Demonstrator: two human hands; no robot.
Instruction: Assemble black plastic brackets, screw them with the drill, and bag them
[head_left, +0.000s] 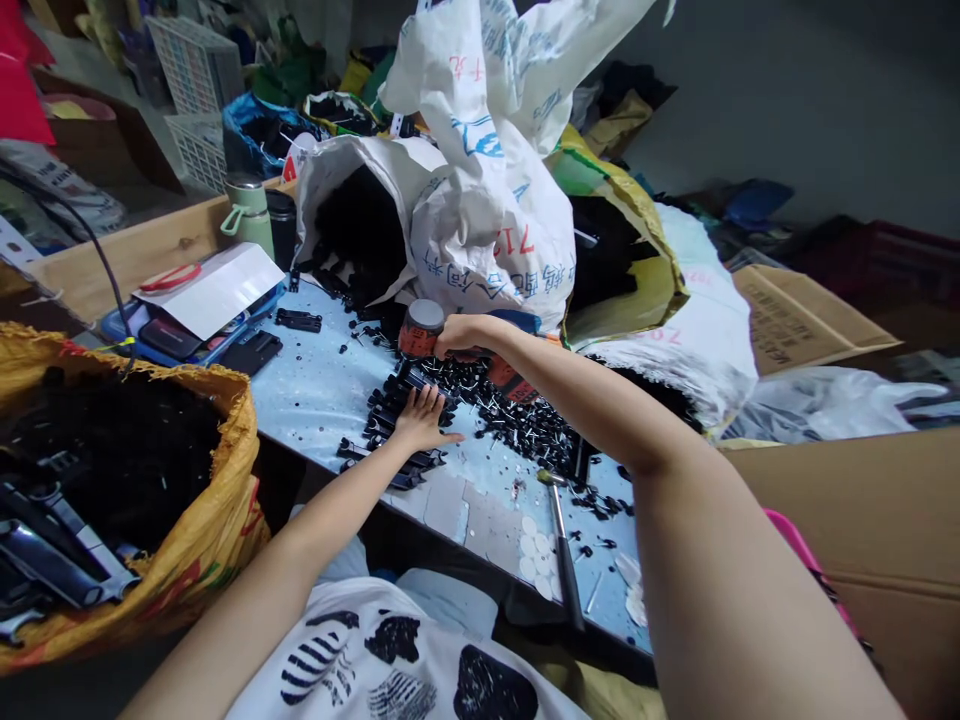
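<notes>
My right hand is wrapped round an orange-red and black cordless drill with a grey round end, held over the table. The drill's tip is hidden from me. My left hand lies with fingers spread on a row of long black plastic parts on the light blue tabletop. To the right of that hand spreads a heap of small black pieces and pale screws. A hammer with a dark handle lies nearer the table's front edge.
Sacks stand along the table's back: an open white sack, a tied white sack and a yellow sack. At left are an orange sack of black parts, a blue tray and a green flask. Cardboard rises at right.
</notes>
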